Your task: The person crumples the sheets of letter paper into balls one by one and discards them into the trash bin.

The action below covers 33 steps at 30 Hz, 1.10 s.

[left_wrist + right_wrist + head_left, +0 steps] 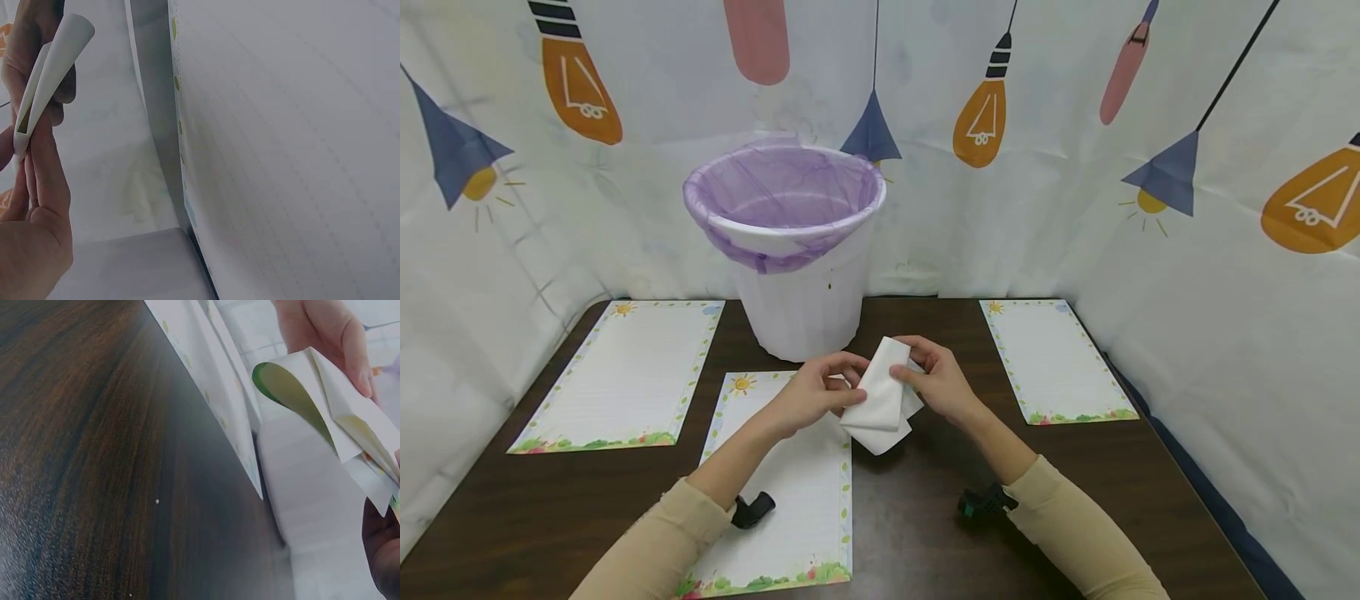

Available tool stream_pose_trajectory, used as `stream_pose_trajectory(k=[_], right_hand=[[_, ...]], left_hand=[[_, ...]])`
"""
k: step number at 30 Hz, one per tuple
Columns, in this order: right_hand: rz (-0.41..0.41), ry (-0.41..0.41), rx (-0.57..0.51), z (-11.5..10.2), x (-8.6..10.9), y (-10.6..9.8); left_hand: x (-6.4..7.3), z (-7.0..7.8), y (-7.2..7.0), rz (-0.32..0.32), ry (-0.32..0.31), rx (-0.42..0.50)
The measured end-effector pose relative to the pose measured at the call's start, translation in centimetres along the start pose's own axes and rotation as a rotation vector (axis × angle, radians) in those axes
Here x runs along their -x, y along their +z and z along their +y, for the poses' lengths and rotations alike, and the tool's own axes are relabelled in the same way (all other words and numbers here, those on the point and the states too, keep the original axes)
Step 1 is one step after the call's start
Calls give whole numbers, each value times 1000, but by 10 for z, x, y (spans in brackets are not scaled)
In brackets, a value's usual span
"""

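Note:
A folded sheet of paper (882, 392) is held between both hands above the table's middle. My left hand (820, 390) pinches its left edge between thumb and fingers. From the other side, my right hand (943, 383) pinches the upper right part, with the thumb lying on the front face. In the right wrist view the folded paper (325, 403) shows a rounded open fold, with green print on its inner face. The left wrist view has the folded paper (53, 69) nearly edge-on, its layers slightly apart.
A white bin (805, 308) with a purple liner stands at the back. Below my left arm lies a printed sheet (790, 508). Two more decorated sheets, a left one (625, 375) and a right one (1056, 362), lie on the dark table (917, 517).

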State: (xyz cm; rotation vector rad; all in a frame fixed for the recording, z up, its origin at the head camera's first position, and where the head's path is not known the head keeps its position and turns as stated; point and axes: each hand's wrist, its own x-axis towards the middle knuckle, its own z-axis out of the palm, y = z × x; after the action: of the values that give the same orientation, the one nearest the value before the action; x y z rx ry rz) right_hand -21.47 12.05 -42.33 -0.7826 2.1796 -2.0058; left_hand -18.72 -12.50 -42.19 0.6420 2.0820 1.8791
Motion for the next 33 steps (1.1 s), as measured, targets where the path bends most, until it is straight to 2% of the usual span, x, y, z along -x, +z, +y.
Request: stream_pose_trajectory(k=[5, 9, 13, 18, 21, 25, 28, 33], right_hand=[[9, 47, -42, 2, 1, 2], [36, 85, -42, 3, 1, 3], [54, 119, -35, 6, 1, 6], [53, 172, -90, 11, 3, 13], [77, 158, -99, 13, 4, 17], [127, 101, -91, 13, 5, 19], [134, 73, -102, 13, 5, 19], [139, 38, -121, 12, 6, 19]], left_hand=[[1, 2, 2, -10, -1, 7], [1, 3, 4, 22, 3, -26], [2, 3, 5, 97, 16, -33], [1, -1, 5, 219, 13, 12], [0, -2, 4, 255, -5, 53], [-1, -3, 4, 247, -21, 146], [-1, -3, 4, 224, -35, 206], [-1, -3, 5, 186, -52, 223]])
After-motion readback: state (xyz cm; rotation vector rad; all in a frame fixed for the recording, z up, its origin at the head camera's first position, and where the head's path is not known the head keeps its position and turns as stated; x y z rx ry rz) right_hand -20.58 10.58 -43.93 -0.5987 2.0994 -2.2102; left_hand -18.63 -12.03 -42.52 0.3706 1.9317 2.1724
